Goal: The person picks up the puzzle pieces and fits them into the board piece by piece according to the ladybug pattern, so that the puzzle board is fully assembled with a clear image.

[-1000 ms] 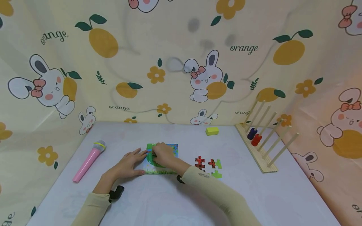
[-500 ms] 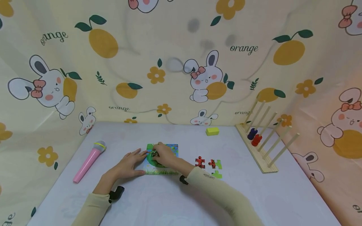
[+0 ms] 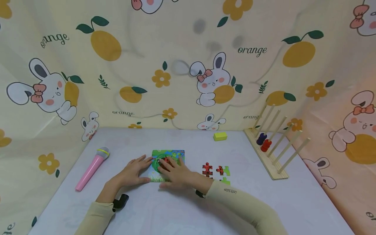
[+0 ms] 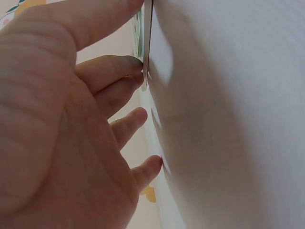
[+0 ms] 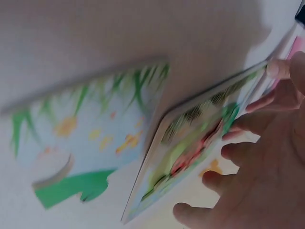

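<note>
A small jigsaw puzzle board (image 3: 156, 178) with a red ladybug on a green leaf lies mid-table. My left hand (image 3: 133, 171) rests at its left edge, fingers extended; in the left wrist view the fingertips (image 4: 136, 64) meet the board's thin edge. Over the board's right part and front edge spreads my right hand (image 3: 176, 173), fingers apart, hiding some of the picture. The right wrist view shows those fingers (image 5: 219, 181) above the ladybug picture. To the right lie loose red-and-black and green puzzle pieces (image 3: 207, 168), partly behind the right wrist. One loose piece (image 5: 95, 138) with printed grass looms close there.
A pink toy microphone (image 3: 92, 168) lies at the left. Toward the back sits a yellow block (image 3: 220, 136). A wooden rack (image 3: 274, 168) with upright pegs and a few purple and red beads stands at the right. Patterned cloth (image 3: 176, 98) hangs behind the white tabletop (image 3: 164, 212).
My right hand's fingers, earlier bunched on a piece at the board's left part, are now spread; the hand has drawn right and nearer, uncovering the ladybug. My left hand stays at the edge.
</note>
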Available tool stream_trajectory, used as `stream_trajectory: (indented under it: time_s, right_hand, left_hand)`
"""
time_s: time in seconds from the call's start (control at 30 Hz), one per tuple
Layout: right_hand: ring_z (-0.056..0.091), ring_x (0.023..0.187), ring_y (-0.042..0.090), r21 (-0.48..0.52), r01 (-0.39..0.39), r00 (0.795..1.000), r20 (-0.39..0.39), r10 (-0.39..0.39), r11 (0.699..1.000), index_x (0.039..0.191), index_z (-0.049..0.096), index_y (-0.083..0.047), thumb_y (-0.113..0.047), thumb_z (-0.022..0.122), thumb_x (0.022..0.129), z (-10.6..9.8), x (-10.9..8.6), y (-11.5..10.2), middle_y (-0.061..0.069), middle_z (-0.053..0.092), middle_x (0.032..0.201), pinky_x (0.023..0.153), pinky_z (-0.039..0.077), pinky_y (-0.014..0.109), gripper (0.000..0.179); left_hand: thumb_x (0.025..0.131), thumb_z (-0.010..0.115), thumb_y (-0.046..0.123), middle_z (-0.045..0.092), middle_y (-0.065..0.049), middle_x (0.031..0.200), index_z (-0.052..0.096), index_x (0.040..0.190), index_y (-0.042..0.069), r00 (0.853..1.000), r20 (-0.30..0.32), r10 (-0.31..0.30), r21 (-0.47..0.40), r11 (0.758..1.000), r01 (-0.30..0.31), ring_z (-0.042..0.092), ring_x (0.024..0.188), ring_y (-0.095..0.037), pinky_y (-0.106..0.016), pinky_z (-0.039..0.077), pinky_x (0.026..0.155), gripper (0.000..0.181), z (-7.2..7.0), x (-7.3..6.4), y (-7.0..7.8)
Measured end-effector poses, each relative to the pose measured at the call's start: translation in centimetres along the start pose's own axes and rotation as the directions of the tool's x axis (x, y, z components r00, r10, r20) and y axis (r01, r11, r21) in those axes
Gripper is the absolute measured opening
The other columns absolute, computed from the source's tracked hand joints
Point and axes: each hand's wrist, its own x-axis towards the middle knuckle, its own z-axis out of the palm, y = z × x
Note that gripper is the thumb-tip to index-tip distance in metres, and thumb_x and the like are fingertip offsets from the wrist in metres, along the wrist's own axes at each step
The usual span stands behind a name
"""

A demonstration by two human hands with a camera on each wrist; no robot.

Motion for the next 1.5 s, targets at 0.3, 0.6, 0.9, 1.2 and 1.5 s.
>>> stream_trajectory:
  time_s: [0.3, 0.6, 0.9, 1.2, 1.5]
  right_hand:
    - [0.009, 0.153, 0.023, 0.03, 0.032, 0.999, 0.033, -0.033, 0.999, 0.161, 0.021, -0.019, -0.066, 0.033, 0.099, 0.5, -0.2, -0.8, 0.003, 0.006, 0.168, 0.12, 0.014, 0.056, 0.078]
    - [0.009, 0.153, 0.025, 0.032, 0.009, 1.0, 0.03, -0.009, 0.999, 0.16, 0.023, -0.021, -0.068, 0.033, 0.098, 1.1, 0.2, -1.0, 0.003, 0.006, 0.168, 0.119, 0.014, 0.058, 0.078]
    - [0.008, 0.153, 0.027, 0.021, 0.013, 1.0, 0.023, -0.014, 1.0, 0.16, 0.022, -0.02, -0.067, 0.033, 0.099, 0.8, 0.3, -1.1, 0.005, 0.008, 0.167, 0.118, 0.016, 0.059, 0.078]
    - [0.008, 0.153, 0.026, -0.001, 0.058, 0.998, 0.0, -0.058, 0.998, 0.16, 0.021, -0.018, -0.065, 0.032, 0.1, 0.5, 0.5, -1.1, 0.001, 0.011, 0.167, 0.12, 0.015, 0.054, 0.077]
    - [0.011, 0.153, 0.024, -0.019, 0.055, 0.998, 0.021, -0.055, 0.998, 0.16, 0.022, -0.02, -0.065, 0.03, 0.1, 0.4, 1.0, -1.1, -0.003, 0.013, 0.167, 0.121, 0.013, 0.052, 0.076]
  left_hand:
    - [0.087, 0.076, 0.038, 0.038, -0.017, 0.156, 0.046, 0.146, -0.002, 1.0, -0.001, 0.002, -0.005, 1.0, -0.002, 0.024, 0.145, -0.047, -0.075, 0.019, 0.107, 0.078, -0.2, 0.0, 0.2]
    - [0.086, 0.077, 0.037, 0.039, -0.019, 0.155, 0.046, 0.146, -0.003, 1.0, -0.01, 0.009, 0.004, 1.0, -0.009, 0.028, 0.143, -0.048, -0.076, 0.02, 0.106, 0.078, -0.2, -0.1, 0.3]
    - [0.086, 0.077, 0.036, 0.038, -0.017, 0.156, 0.045, 0.147, -0.001, 1.0, -0.009, 0.002, -0.004, 1.0, -0.002, 0.026, 0.145, -0.046, -0.075, 0.019, 0.107, 0.078, -0.2, -0.1, 0.3]
    - [0.087, 0.076, 0.037, 0.039, -0.018, 0.155, 0.045, 0.147, -0.002, 1.0, -0.013, 0.007, 0.01, 1.0, -0.007, 0.027, 0.144, -0.047, -0.076, 0.02, 0.106, 0.078, -0.2, -0.1, 0.3]
    - [0.087, 0.077, 0.038, 0.039, -0.018, 0.155, 0.046, 0.147, -0.001, 1.0, -0.01, 0.007, 0.023, 1.0, -0.007, 0.028, 0.143, -0.047, -0.076, 0.02, 0.106, 0.078, -0.3, -0.1, 0.4]
